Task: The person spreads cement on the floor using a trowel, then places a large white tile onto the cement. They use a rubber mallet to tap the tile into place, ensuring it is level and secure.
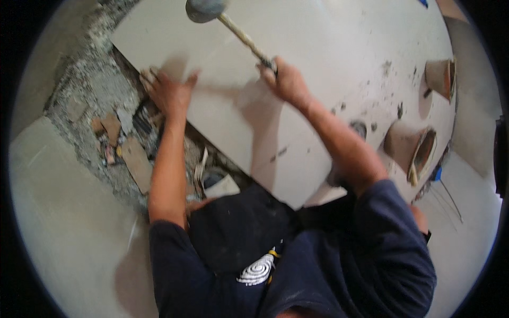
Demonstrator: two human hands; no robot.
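A rubber mallet (205, 8) with a grey head and pale, worn handle is raised over a large beige tile (328, 53), with my right hand (286, 82) closed round the lower end of its handle. My left hand (169, 93) is at the tile's left edge, fingers apart, the fingertips reaching to that edge. Along this edge runs a gap of rough grey rubble (111, 90) holding broken tile pieces (138, 164) and other small scraps. Dark smudges and specks lie on the right part of the tiled surface.
Two dirty buckets (403, 138) lie tipped toward the right side, near a blue tool (437, 172) with a thin rod. Plain grey surfaces (63, 201) border the work on the left and right. A dark object (498, 159) is at the far right edge.
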